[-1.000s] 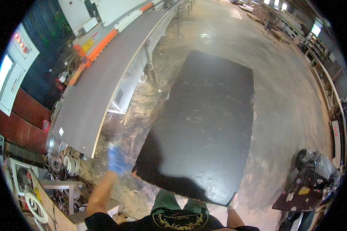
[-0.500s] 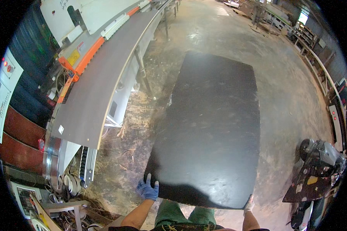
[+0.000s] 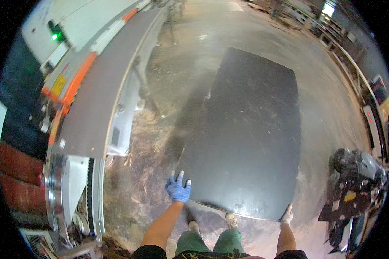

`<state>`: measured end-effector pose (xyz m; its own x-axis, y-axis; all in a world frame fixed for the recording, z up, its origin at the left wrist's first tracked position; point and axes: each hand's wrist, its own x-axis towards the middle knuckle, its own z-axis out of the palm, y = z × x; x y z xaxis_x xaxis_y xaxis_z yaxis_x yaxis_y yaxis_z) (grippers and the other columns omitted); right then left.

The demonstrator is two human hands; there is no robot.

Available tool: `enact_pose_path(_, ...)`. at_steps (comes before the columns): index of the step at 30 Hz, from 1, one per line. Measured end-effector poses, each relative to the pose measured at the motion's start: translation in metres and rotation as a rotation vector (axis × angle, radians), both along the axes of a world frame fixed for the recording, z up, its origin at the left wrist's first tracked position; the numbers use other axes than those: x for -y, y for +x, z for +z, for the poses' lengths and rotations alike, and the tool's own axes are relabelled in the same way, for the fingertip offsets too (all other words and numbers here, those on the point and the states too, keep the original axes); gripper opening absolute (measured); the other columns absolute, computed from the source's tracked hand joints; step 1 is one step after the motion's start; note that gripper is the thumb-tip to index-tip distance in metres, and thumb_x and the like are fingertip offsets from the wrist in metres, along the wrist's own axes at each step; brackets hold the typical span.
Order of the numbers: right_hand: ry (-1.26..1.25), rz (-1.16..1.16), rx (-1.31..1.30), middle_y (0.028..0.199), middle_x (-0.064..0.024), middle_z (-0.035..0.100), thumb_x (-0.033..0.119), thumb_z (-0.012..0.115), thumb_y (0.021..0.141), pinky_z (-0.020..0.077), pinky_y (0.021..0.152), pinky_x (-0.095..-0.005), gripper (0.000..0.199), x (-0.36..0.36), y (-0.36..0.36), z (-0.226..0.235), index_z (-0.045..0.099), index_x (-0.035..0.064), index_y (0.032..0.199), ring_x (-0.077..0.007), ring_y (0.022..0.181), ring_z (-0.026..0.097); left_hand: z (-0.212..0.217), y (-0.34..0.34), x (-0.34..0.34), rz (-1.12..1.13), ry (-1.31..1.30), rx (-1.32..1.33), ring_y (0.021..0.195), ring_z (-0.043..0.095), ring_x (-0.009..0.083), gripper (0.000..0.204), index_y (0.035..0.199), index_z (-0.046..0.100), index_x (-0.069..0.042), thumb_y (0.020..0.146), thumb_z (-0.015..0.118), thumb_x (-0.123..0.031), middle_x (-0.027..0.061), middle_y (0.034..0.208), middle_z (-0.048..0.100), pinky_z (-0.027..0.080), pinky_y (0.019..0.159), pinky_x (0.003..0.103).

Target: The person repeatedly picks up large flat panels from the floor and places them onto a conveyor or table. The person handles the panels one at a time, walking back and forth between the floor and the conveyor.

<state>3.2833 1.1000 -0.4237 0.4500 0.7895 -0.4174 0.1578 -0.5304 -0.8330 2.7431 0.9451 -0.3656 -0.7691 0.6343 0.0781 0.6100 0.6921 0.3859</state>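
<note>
A large dark board (image 3: 250,129) stretches away in front of me, its near end by my shoes. My left hand (image 3: 177,188), in a blue glove with pale fingertips, grips the near left corner, fingers somewhat spread over the edge. At the near right corner my right hand (image 3: 286,214), in a pale covering, is closed on the edge; the fingers beneath are hidden. A shadow lies on the floor along the board's left side. I cannot tell how high the near end is held.
On the left runs a long machine with an orange guard (image 3: 80,77) and a brown panel (image 3: 86,112) on its bed. A dark scooter with a patterned cover (image 3: 348,198) stands at right. Stained concrete floor (image 3: 194,56) lies between; racks (image 3: 337,39) line the far right.
The board and both hands appear farther forward and slightly to the right. My arms reach out more, and my shoes have come into view. A green light now shows on the machine.
</note>
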Motion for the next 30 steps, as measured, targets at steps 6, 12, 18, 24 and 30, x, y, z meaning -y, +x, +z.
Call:
enact_pose_path(6, -0.05, -0.078, 0.236, 0.081, -0.0072, 0.064, 0.052, 0.051, 0.085, 0.0445, 0.071, -0.0294, 0.06, -0.107, -0.033, 0.008, 0.064, -0.0055, 0.094, -0.0157, 0.074, 0.056, -0.008, -0.035, -0.156, -0.116, 0.08, -0.051, 0.121, 0.036, 0.0346, 0.052, 0.123, 0.052, -0.022, 0.074, 0.061, -0.04, 0.0135, 0.135, 0.037, 0.028, 0.1, 0.046)
enact_pose_path(12, 0.024, -0.142, 0.203, 0.07, -0.0078, 0.059, 0.057, 0.049, 0.083, 0.043, 0.065, -0.0334, 0.066, -0.25, -0.052, -0.015, 0.062, -0.0076, 0.083, -0.0177, 0.065, 0.05, -0.011, -0.065, -0.351, -0.168, 0.03, -0.123, 0.119, 0.04, 0.0327, 0.053, 0.122, 0.052, -0.021, 0.072, 0.063, -0.036, 0.0137, 0.132, 0.041, 0.033, 0.097, 0.045)
enact_pose_path(18, -0.08, -0.181, 0.327, 0.082, -0.0196, 0.065, 0.054, 0.048, 0.084, 0.0447, 0.075, -0.0354, 0.061, -0.411, -0.077, -0.009, 0.064, -0.0039, 0.093, -0.026, 0.076, 0.06, -0.022, -0.091, -0.557, -0.217, 0.019, -0.131, 0.118, 0.042, 0.0332, 0.055, 0.126, 0.048, -0.022, 0.075, 0.061, -0.037, 0.0132, 0.131, 0.043, 0.034, 0.098, 0.044)
enact_pose_path(24, -0.172, -0.221, 0.472, 0.086, -0.0232, 0.063, 0.055, 0.044, 0.084, 0.0432, 0.079, -0.0383, 0.061, -0.608, -0.096, 0.01, 0.064, -0.0032, 0.091, -0.0343, 0.085, 0.06, -0.018, -0.096, -0.783, -0.291, -0.036, -0.147, 0.121, 0.038, 0.0323, 0.055, 0.13, 0.044, -0.022, 0.08, 0.057, -0.038, 0.0125, 0.135, 0.038, 0.033, 0.099, 0.044)
enact_pose_path(30, -0.224, -0.182, 0.519, 0.093, -0.0212, 0.063, 0.052, 0.042, 0.085, 0.0431, 0.082, -0.0392, 0.057, -0.833, -0.098, 0.041, 0.064, 0.0005, 0.093, -0.0366, 0.093, 0.058, -0.007, -0.077, -1.02, -0.324, -0.059, -0.07, 0.125, 0.035, 0.032, 0.049, 0.13, 0.044, -0.016, 0.085, 0.054, -0.031, 0.0136, 0.137, 0.036, 0.031, 0.101, 0.043)
